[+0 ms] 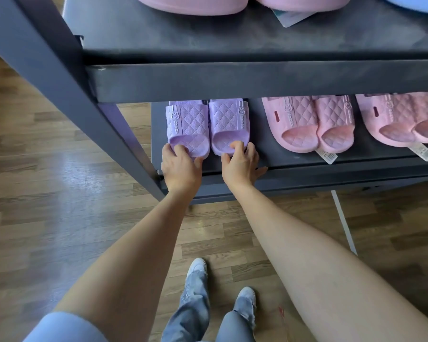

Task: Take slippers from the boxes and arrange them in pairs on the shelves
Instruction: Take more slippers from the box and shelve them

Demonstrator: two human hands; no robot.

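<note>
Two purple quilted slippers stand side by side at the left end of the lower dark shelf, toes toward me. My left hand grips the toe of the left purple slipper, fingers curled over its front edge. My right hand grips the toe of the right purple slipper in the same way. To their right on the same shelf sits a pink pair, then another pink pair, both with tags hanging off the front.
The upper shelf juts out above and hides the slippers' heels; pink slippers rest on it. A slanted dark post frames the shelf on the left. Wood floor lies below, with my feet on it.
</note>
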